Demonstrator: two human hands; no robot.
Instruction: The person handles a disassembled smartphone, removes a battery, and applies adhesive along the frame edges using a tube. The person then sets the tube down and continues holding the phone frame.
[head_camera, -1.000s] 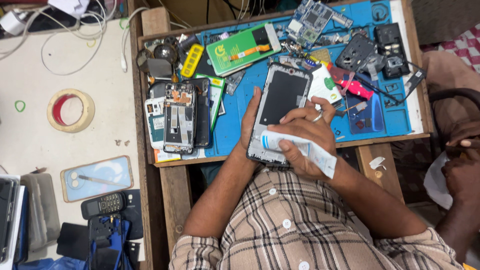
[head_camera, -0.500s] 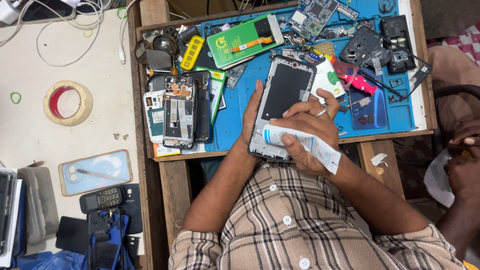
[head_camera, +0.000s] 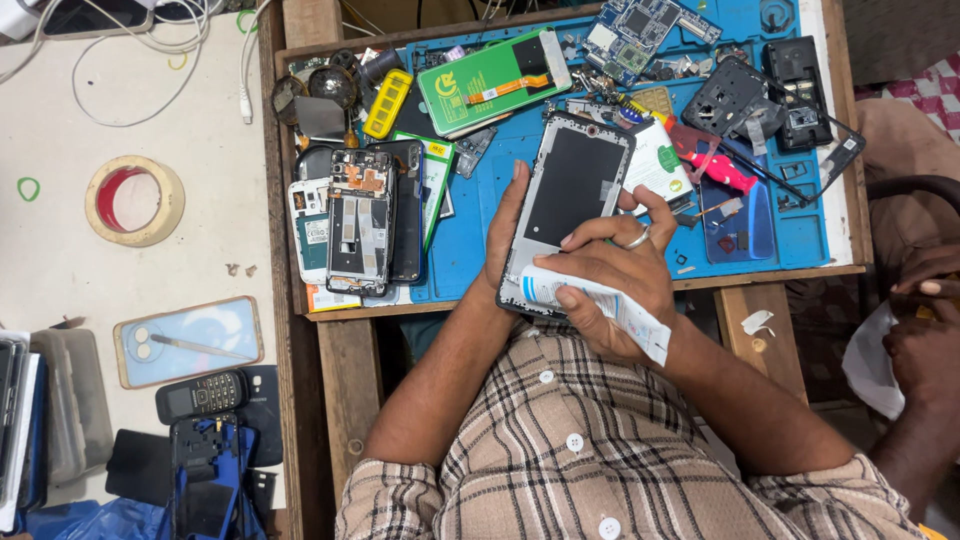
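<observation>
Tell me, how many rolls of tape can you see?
1. The tape roll lies flat on the white table, left of the wooden tray, apart from both hands. Others may be hidden among the clutter.

Even, bright, soft light falls over my bench; shadows under my right hand (head_camera: 610, 275) are faint. Everything near it looks sharp, no blur, slight glare on the phone frame (head_camera: 565, 200) beneath my fingers.

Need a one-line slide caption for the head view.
Left hand steadies a phone frame on the blue repair mat; right hand holds a white tube.
</observation>
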